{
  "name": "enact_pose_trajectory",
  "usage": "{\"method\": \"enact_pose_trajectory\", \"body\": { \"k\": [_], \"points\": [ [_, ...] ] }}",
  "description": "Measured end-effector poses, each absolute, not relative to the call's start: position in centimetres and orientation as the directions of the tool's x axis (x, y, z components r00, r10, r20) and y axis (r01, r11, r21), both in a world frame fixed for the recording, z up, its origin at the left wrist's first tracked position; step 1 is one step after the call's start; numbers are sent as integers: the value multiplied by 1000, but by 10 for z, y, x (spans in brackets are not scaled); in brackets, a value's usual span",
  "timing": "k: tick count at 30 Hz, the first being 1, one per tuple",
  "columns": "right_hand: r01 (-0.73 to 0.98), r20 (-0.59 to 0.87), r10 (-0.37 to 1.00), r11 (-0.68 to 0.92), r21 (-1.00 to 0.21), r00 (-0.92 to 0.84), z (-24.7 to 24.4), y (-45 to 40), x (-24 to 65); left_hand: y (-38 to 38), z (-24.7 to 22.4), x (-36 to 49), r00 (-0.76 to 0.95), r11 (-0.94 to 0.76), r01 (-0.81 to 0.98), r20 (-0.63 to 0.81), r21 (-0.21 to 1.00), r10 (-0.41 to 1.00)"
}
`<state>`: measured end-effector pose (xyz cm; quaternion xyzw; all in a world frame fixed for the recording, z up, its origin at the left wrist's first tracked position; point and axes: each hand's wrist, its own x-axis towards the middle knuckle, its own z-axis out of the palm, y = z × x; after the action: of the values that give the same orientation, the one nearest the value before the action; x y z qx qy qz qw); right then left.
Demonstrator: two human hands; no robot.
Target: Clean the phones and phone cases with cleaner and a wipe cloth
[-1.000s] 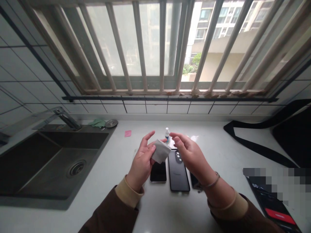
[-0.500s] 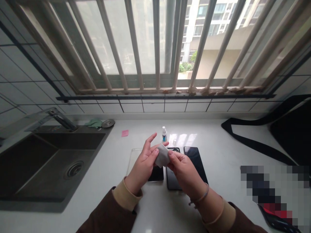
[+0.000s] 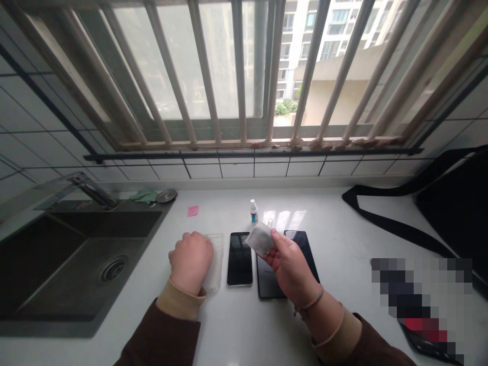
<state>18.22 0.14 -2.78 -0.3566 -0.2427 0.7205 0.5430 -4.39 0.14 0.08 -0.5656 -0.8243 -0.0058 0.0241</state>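
Note:
My right hand [image 3: 286, 259] pinches a small pale grey cloth [image 3: 261, 239] by its right side, above the devices. My left hand [image 3: 191, 260] is closed, back upward, over the left part of a clear phone case [image 3: 215, 264]; its fingertips are hidden, so I cannot tell what they hold. Between the hands a black smartphone [image 3: 240, 259] lies screen up on the counter. A larger dark device [image 3: 270, 284] lies under my right hand, partly covered. Another dark flat device [image 3: 305, 249] shows beyond that hand. Behind the cloth stands a small white bottle [image 3: 253, 209] with a blue label.
A small white cap [image 3: 270, 222] lies near the bottle, and a pink paper [image 3: 192, 210] farther left. The sink [image 3: 129, 254] and its faucet [image 3: 93, 190] are at left. A black strap [image 3: 389, 218] lies at right. Window bars [image 3: 240, 76] rise behind the counter [image 3: 335, 244].
My left hand has let go of the cloth and moved left and down to the clear case. My right hand keeps the cloth, which now shows more fully. The smartphone is uncovered.

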Motion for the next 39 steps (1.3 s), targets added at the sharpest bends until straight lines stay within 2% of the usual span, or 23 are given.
{"method": "enact_pose_trajectory", "body": {
  "k": [4,8,9,10,12,14,18,20,21,24,26,30,33,36,39],
  "points": [
    [-604,-253,954,-299,-739,-163,-32,1,181,1,-1,-45,-397,396,918,-30,-25,917],
    [-611,-262,951,-308,-729,-165,-32,2,181,5,-2,-47,-419,419,908,11,-11,908],
    [-615,-265,950,-311,-725,-167,-32,2,181,6,-2,-48,-432,430,902,47,46,901],
    [-619,-268,949,-313,-720,-168,-32,2,181,8,-2,-48,-453,435,884,80,174,888],
    [-628,-269,948,-314,-712,-168,-31,2,181,12,-2,-48,-491,371,758,95,537,866],
    [-634,-275,947,-315,-706,-164,-30,2,181,15,-3,-42,-468,260,537,28,803,883],
    [-638,-278,945,-323,-699,-173,-29,1,182,15,-11,-21,-298,238,267,-155,934,942],
    [-643,-264,945,-324,-694,-191,-27,0,182,12,-16,-11,-194,271,134,-243,953,950],
    [-648,-258,946,-324,-689,-198,-26,0,182,10,-17,-8,-115,319,-20,-319,948,941],
    [-665,-253,944,-329,-670,-213,-24,-1,183,7,-18,-3,134,468,-448,-460,762,878],
    [-674,-259,939,-342,-655,-224,-23,-1,184,7,-15,-1,194,470,-585,-449,661,872],
    [-692,-293,919,-393,-606,-265,-23,1,184,5,-7,4,202,381,-735,-355,561,913],
    [-696,-316,925,-370,-615,-212,-25,5,185,4,-4,5,232,375,-762,-318,528,919],
    [-645,-293,952,-278,-712,-87,-30,10,188,2,-3,4,244,381,-755,-310,534,919],
    [-447,-183,981,-136,-884,65,-32,12,195,-2,-2,7,258,425,-709,-354,563,899]
  ]
}}
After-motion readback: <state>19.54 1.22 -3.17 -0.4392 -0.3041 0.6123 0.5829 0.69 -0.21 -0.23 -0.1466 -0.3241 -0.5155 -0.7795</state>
